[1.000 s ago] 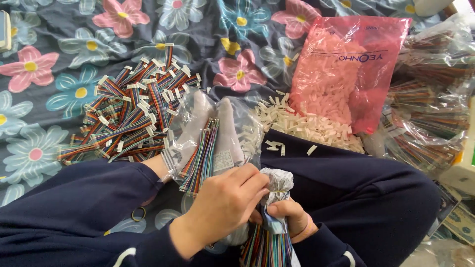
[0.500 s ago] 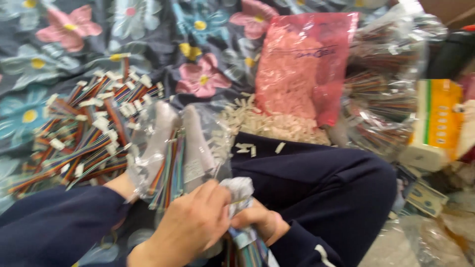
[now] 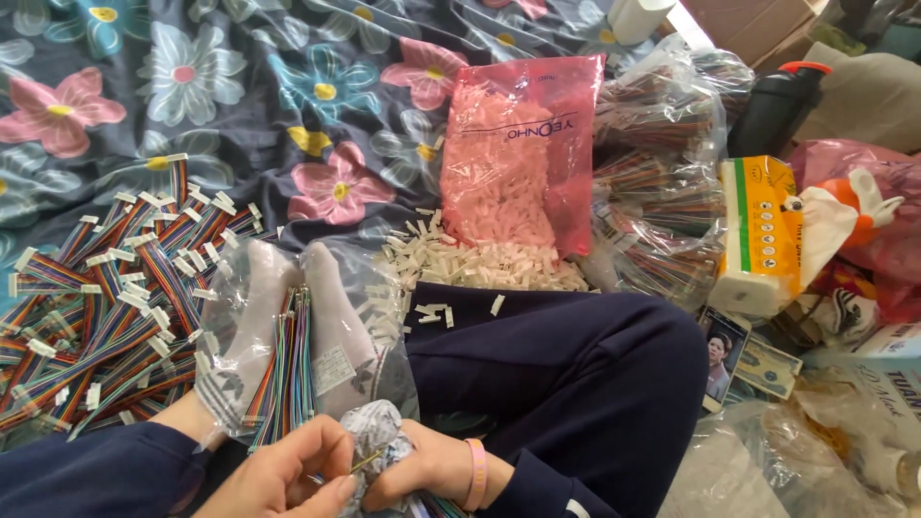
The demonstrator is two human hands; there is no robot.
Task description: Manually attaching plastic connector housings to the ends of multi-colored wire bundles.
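At the bottom of the head view my left hand and my right hand meet around the crumpled neck of a clear plastic bag holding rainbow ribbon wires. My left fingers pinch a thin tie at the neck, and my right hand grips the bunched plastic from the other side. A second clear bag with a bundle of striped wires lies across my socked feet, just above the hands. I sit cross-legged in dark trousers.
A heap of loose ribbon cables with white connectors lies at left on a floral sheet. A pink bag of white connectors and a spilled pile lie ahead. Bags of wires, a tissue pack and clutter crowd the right.
The view has swung right and down, revealing the tissue pack and clutter. My hands stay together on the bag's neck, now lower in the picture.
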